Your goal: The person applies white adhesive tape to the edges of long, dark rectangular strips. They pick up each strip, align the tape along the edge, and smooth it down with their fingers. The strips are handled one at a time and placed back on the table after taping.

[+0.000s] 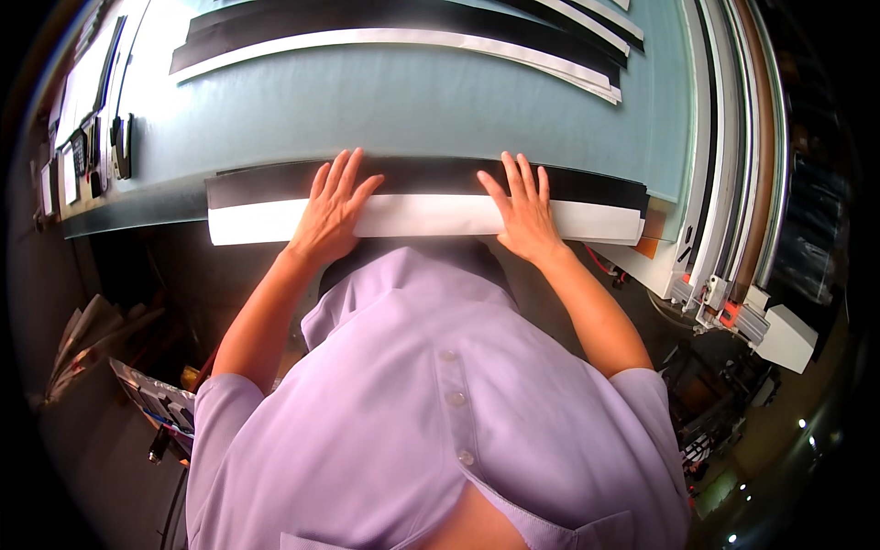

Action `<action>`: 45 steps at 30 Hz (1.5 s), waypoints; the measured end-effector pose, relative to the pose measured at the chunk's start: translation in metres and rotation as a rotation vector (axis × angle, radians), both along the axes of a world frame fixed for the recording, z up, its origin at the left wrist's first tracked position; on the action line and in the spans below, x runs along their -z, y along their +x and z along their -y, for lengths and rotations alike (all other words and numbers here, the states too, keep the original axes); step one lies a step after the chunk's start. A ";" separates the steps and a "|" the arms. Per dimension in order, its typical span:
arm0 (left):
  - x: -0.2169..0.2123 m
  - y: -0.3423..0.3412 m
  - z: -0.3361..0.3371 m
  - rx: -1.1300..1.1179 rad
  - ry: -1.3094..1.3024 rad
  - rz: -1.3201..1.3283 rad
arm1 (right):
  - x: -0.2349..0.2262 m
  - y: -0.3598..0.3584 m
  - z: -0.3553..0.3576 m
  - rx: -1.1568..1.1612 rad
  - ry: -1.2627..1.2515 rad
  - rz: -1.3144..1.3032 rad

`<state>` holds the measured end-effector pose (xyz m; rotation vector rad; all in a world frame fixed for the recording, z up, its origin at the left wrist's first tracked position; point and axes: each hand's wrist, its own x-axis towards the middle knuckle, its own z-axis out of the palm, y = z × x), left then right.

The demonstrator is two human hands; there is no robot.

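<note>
I judge the work midway: my left hand and right hand press flat, fingers spread, on the black-and-white strip at the tabletop's near edge, finished strips stacked far.

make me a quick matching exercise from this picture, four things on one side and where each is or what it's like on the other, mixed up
Things:
1. left hand
2. right hand
3. black and white strip
4. long strips

Descriptions:
A. lying at the far side of the table
B. flat on the strip, toward its right end
C. at the near table edge, under both hands
D. flat on the strip, toward its left end

Pairs: 1-D, 2-B, 3-C, 4-A
</note>
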<state>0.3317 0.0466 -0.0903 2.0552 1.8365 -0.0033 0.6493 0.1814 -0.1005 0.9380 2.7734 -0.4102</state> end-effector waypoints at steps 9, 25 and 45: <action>-0.043 -0.033 -0.024 -0.011 -0.066 0.025 | -0.026 -0.006 -0.023 -0.025 0.254 -0.380; -0.019 -0.247 -0.004 -0.889 0.350 1.132 | -0.073 -0.019 -0.110 0.111 -0.035 -0.336; 0.000 -0.248 0.002 -0.914 0.104 1.139 | -0.065 0.002 -0.111 0.277 -0.205 -0.281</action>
